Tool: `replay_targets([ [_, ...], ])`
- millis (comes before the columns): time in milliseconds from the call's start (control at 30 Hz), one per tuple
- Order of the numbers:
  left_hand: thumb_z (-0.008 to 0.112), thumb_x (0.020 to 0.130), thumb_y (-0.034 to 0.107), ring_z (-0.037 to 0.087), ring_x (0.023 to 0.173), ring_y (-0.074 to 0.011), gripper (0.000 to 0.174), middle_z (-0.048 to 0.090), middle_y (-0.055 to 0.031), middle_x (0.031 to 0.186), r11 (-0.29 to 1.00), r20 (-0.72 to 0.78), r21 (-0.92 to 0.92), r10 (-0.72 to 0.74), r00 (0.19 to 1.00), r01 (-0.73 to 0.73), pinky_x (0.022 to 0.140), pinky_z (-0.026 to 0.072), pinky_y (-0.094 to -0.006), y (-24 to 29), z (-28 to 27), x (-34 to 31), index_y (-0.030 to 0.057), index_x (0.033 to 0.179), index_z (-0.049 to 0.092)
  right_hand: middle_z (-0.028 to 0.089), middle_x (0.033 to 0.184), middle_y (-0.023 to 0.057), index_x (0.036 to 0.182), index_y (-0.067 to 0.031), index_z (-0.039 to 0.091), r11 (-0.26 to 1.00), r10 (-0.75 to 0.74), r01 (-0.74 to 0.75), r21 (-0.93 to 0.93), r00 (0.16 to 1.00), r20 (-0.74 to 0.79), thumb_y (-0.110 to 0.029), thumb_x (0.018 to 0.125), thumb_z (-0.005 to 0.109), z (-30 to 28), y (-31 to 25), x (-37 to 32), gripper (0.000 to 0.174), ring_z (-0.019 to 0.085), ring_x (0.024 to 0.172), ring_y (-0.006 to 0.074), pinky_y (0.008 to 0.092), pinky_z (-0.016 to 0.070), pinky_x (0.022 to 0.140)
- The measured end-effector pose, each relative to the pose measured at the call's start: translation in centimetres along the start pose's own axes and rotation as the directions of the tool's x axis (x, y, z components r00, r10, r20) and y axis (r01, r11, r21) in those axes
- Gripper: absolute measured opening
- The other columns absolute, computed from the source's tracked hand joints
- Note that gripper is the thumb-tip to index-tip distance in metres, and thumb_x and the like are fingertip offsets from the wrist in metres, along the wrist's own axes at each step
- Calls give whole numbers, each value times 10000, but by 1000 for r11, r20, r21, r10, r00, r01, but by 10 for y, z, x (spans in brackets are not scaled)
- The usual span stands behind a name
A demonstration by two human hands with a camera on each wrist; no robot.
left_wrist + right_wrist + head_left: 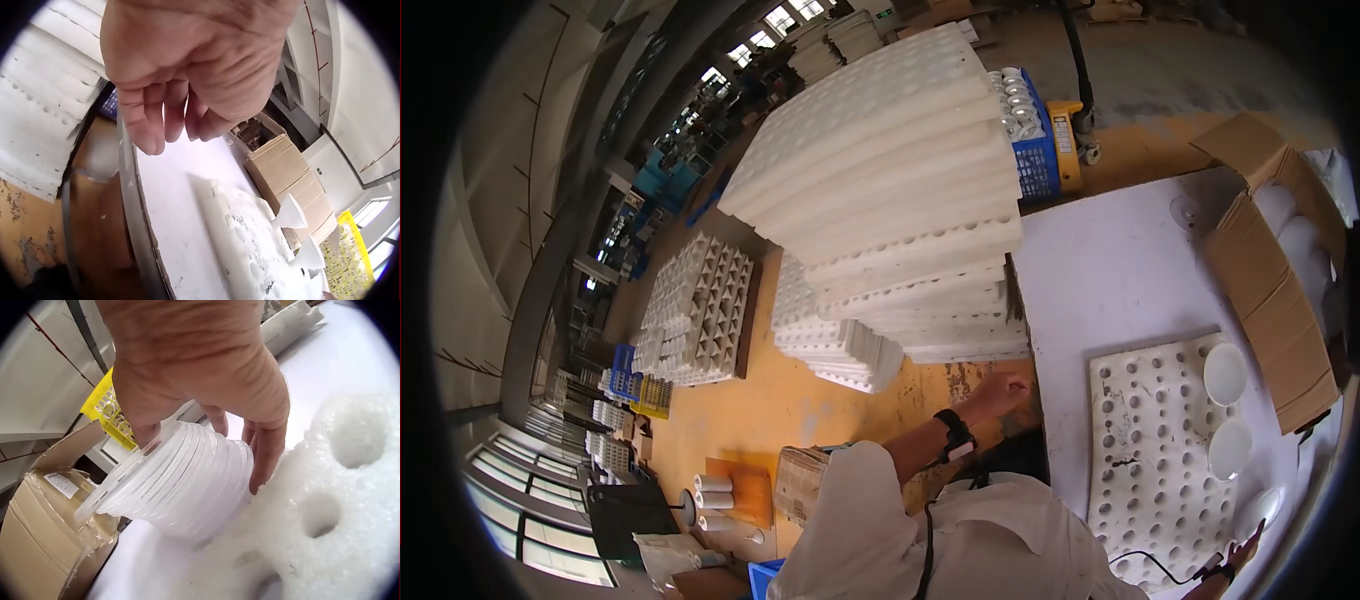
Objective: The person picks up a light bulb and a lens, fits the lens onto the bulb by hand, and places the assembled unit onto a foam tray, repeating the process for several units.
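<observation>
Several seemingly stacked cups (181, 481) in right hand (194, 369).

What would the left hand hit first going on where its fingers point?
Likely the edge of the white table: the left hand points its fingers down at it, nothing between. Depth is unclear; it could slip past.

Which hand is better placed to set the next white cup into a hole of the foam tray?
Right, probably. The right hand grips the stack of white cups beside the holes of the foam tray. The left hand holds nothing and hangs over the table edge.
</observation>
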State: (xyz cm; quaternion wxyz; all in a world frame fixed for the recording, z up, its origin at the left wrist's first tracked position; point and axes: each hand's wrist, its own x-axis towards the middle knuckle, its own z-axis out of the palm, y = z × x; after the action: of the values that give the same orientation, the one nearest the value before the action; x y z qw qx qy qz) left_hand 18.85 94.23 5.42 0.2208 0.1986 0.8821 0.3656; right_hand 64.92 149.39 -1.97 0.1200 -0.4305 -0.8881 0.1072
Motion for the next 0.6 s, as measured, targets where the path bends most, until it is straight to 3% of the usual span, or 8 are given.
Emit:
replay_targets([
  [67,588,794,204,655,710,-256,213,671,-139,775,995,18,-80,63,998,-62,661,498,-343,-2,9,-9,20,875,658,277,1447,227,1426,-148,248,995,69,-68,-76,998,9,-537,793,608,31,102,-6,826,312,1312,318,393,235,1086],
  [100,588,794,204,655,710,-256,213,671,-139,775,994,14,-87,64,998,-62,661,498,-343,-4,12,-12,20,875,658,277,1446,229,1423,-158,265,988,104,-103,-112,995,8,-533,797,604,25,80,-3,804,311,1310,335,414,245,1079],
  [233,582,800,195,645,677,-264,206,669,-136,758,994,-12,-42,95,995,-96,650,495,-341,-10,18,-20,20,877,657,280,1440,240,1408,-200,331,938,258,-252,-238,966,-9,-516,812,586,47,115,18,721,307,1300,406,498,283,1051],
  [267,580,800,190,643,676,-266,203,669,-136,762,994,-20,-74,78,997,-79,646,493,-342,-11,17,-22,21,880,659,281,1438,242,1404,-210,348,919,297,-290,-266,955,-15,-512,815,582,34,58,20,701,306,1297,424,518,293,1044],
  [300,580,800,190,643,676,-266,203,669,-136,762,994,-20,-74,80,997,-82,646,493,-342,-11,16,-24,21,880,659,282,1437,245,1400,-221,365,897,338,-329,-295,941,-23,-508,819,577,44,81,20,682,304,1295,441,539,303,1038],
  [333,582,803,215,651,744,-251,229,678,-127,824,998,29,-48,36,999,-35,693,499,-334,-10,14,-25,27,907,663,326,1366,336,1395,-212,371,925,217,-232,-302,973,-80,-472,785,641,49,76,14,717,354,1241,485,528,326,1023],
  [433,582,805,234,659,808,-230,253,688,-114,882,999,61,-48,2,998,0,738,504,-324,-17,15,-28,33,932,667,390,1339,304,1393,-232,380,919,213,-245,-310,968,-133,-477,741,677,55,80,14,757,395,1227,458,535,366,989],
  [600,580,800,218,658,798,-210,242,689,-107,868,995,30,-93,47,998,-44,733,502,-312,-24,13,-36,31,926,668,406,1322,315,1365,-204,432,911,298,-299,-285,953,-48,-453,762,673,37,57,15,695,414,1211,452,486,370,1002],
])
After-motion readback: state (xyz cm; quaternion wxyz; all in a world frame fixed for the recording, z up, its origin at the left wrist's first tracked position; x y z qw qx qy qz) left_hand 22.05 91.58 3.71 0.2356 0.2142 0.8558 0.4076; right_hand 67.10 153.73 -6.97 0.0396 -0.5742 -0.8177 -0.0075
